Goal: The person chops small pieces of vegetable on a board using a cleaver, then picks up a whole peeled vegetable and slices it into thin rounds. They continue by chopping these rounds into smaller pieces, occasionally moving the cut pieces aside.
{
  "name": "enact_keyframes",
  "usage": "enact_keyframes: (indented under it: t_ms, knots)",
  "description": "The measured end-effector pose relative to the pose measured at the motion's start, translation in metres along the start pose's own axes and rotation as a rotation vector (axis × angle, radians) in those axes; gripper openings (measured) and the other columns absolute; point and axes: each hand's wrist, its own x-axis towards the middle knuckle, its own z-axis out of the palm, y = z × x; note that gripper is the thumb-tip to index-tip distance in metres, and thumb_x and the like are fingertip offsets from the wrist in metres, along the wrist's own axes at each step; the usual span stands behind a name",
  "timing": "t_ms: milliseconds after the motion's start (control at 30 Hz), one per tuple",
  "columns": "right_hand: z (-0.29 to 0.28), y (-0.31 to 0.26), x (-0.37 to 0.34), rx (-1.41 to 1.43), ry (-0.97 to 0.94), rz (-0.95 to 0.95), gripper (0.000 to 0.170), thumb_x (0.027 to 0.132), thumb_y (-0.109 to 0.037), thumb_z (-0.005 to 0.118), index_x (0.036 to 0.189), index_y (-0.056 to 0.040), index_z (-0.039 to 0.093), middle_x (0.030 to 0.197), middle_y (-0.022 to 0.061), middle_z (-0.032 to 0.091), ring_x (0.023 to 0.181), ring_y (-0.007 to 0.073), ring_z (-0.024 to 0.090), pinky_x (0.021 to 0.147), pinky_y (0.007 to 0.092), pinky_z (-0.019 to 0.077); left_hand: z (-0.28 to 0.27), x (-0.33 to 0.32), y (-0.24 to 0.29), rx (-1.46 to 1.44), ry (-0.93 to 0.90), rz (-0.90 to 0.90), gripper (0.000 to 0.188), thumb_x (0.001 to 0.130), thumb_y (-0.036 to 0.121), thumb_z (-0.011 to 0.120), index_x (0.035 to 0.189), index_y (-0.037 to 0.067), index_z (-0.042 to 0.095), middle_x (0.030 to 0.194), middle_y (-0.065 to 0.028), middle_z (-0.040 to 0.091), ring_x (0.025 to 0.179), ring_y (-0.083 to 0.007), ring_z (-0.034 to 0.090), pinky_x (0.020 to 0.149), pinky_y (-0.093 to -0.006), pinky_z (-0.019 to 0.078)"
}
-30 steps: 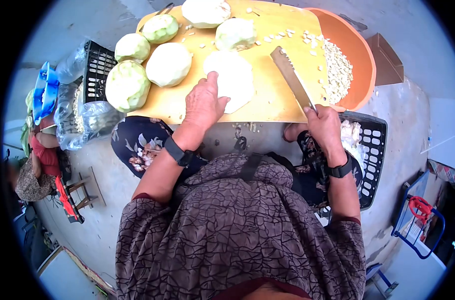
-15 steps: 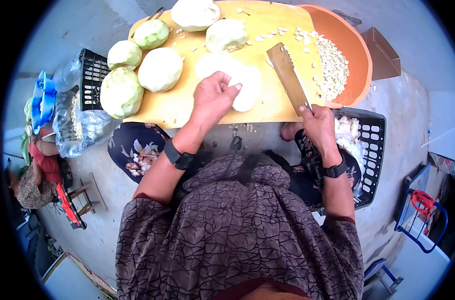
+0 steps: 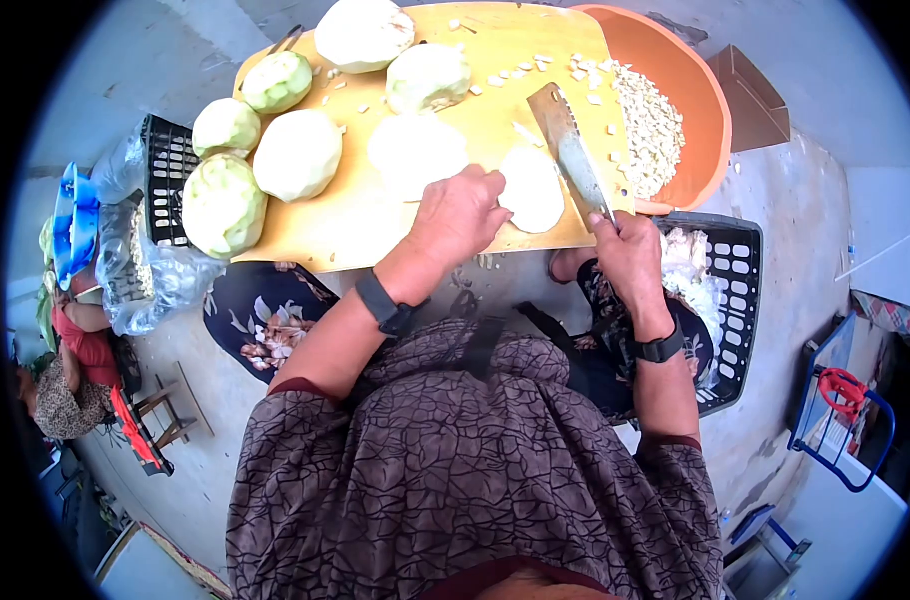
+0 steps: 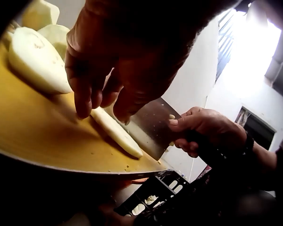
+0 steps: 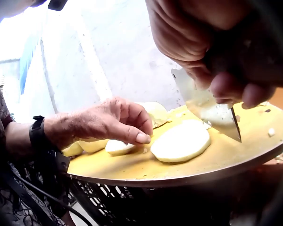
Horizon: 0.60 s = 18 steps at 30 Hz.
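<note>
A pale round slice lies flat on the yellow board near its front edge. My left hand is just left of it, fingers loosely bent with nothing between them; the right wrist view shows a small gap between the left hand and the slice. A larger white cut piece rests behind the left hand. My right hand grips the handle of a broad knife, its blade slanting up and left beside the slice. The left wrist view has the blade beyond the slice.
Several peeled pale vegetables stand on the board's left and back. Small cut bits lie at its right. An orange basin of cut pieces stands right of the board, a black crate below it. Another person is at far left.
The slice has separated from the larger piece and moved right, and now lies flat near the knife. My left hand has shifted right and released it. The right hand still holds the knife.
</note>
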Motion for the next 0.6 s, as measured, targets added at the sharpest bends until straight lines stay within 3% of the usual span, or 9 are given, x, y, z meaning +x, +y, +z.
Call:
enact_keyframes:
  t_ms: [100,200,300,600]
  knots:
    - [0.004,0.004,0.002,-0.022,0.03,-0.045,0.035,0.092,-0.028,0.062,0.077,0.0029,0.067,0.063,0.0202,0.065,0.067,0.0382,0.067,0.068,0.0443,0.052,0.002,0.01,-0.008,0.027,0.129,0.438,0.048,0.072,0.016,0.081,0.116,0.008,0.065,0.131,-0.015,0.059,0.121,-0.032,0.055,0.098,-0.0439,0.0458]
    - [0.003,0.0,-0.002,-0.051,0.034,-0.06,0.035,0.093,-0.028,0.062,0.077,0.0025,0.067,0.063,0.0205,0.064,0.067,0.0389,0.066,0.068,0.0447,0.0521,0.017,0.023,-0.01,0.192,-0.01,0.511,0.063,0.07,0.017,0.082,0.129,0.015,0.061,0.148,-0.0127,0.045,0.139,-0.033,0.038,0.107,-0.0513,0.0361]
    - [0.002,-0.004,-0.005,-0.09,0.04,-0.092,0.034,0.093,-0.028,0.062,0.077,0.0019,0.067,0.063,0.0205,0.064,0.067,0.0391,0.066,0.068,0.0449,0.0522,0.025,0.031,-0.012,0.143,-0.029,0.527,0.067,0.069,0.019,0.083,0.131,0.016,0.058,0.149,-0.0101,0.044,0.142,-0.0332,0.035,0.107,-0.0545,0.0351]
    - [0.002,0.002,-0.005,-0.117,0.097,-0.145,0.033,0.093,-0.028,0.061,0.08,0.0017,0.069,0.066,0.022,0.065,0.067,0.0414,0.065,0.067,0.0459,0.052,0.019,0.03,-0.009,0.095,-0.058,0.458,0.062,0.068,0.027,0.079,0.126,0.015,0.06,0.137,-0.0128,0.049,0.13,-0.0336,0.042,0.1,-0.0467,0.039]
